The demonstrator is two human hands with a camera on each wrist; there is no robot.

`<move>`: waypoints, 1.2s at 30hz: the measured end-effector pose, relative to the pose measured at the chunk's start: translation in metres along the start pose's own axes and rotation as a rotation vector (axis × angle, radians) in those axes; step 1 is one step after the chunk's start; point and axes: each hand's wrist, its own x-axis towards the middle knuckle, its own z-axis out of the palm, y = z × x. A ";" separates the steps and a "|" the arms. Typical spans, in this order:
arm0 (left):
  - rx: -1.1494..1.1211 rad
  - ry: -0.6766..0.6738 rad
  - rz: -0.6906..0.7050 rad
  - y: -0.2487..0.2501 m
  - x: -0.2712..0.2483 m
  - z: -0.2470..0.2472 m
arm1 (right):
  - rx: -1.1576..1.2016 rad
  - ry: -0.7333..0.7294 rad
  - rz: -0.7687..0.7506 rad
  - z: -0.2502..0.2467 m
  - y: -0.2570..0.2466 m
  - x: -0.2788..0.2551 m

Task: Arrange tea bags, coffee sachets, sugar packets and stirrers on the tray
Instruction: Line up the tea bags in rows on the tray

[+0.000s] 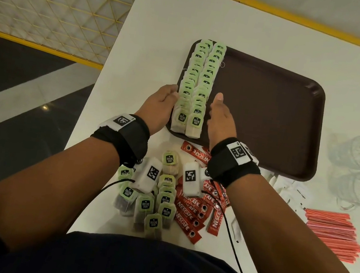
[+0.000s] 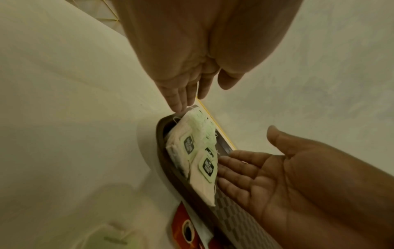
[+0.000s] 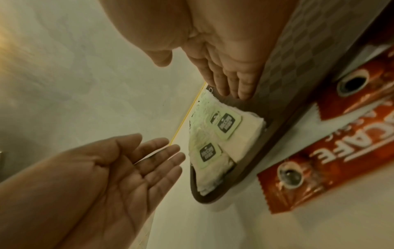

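Observation:
Two overlapping rows of green-tagged tea bags [image 1: 197, 85] [image 2: 192, 151] [image 3: 215, 136] run along the left side of a dark brown tray [image 1: 270, 117] [image 2: 162, 161] [image 3: 275, 104]. My left hand [image 1: 163, 103] [image 2: 183, 94] [image 3: 119, 170] lies flat against the rows' left edge with straight fingers. On the rows' right side my right hand [image 1: 219, 116] [image 2: 251, 171] [image 3: 226, 79] stands flat, fingers straight. Neither hand holds anything. Loose tea bags [image 1: 159, 205], red Nescafe sachets [image 1: 196, 206] [image 3: 332, 161], white sugar packets [image 1: 292, 190] and red stirrers [image 1: 332, 234] lie on the white table [image 1: 155, 46].
Two clear glass mugs [image 1: 356, 172] stand at the table's right edge, beside the tray. A yellow mesh railing [image 1: 49, 7] runs behind and left of the table. The right part of the tray holds nothing.

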 end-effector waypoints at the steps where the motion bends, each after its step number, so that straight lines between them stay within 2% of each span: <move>1: 0.009 0.008 0.010 0.001 -0.002 -0.003 | -0.056 -0.005 -0.030 -0.005 0.000 -0.001; 4: 0.109 -0.009 0.044 0.001 -0.010 -0.017 | -0.333 -0.098 -0.160 -0.019 -0.002 -0.011; 9: 0.398 -0.206 0.088 -0.003 -0.038 -0.040 | -0.724 -0.383 -0.341 -0.032 0.004 -0.034; 15: 0.750 -0.429 0.073 -0.020 -0.071 -0.055 | -1.139 -0.644 -0.352 -0.024 0.027 -0.067; 20: 0.919 -0.557 0.096 -0.037 -0.095 -0.053 | -1.338 -0.683 -0.353 -0.014 0.054 -0.082; 24: 1.053 -0.541 0.130 -0.053 -0.103 -0.045 | -1.407 -0.626 -0.407 -0.008 0.069 -0.087; 29: 1.075 -0.481 0.157 -0.062 -0.101 -0.040 | -1.422 -0.609 -0.487 -0.003 0.068 -0.089; 36: 0.983 -0.474 0.114 -0.066 -0.101 -0.038 | -1.214 -0.667 -0.478 -0.006 0.065 -0.094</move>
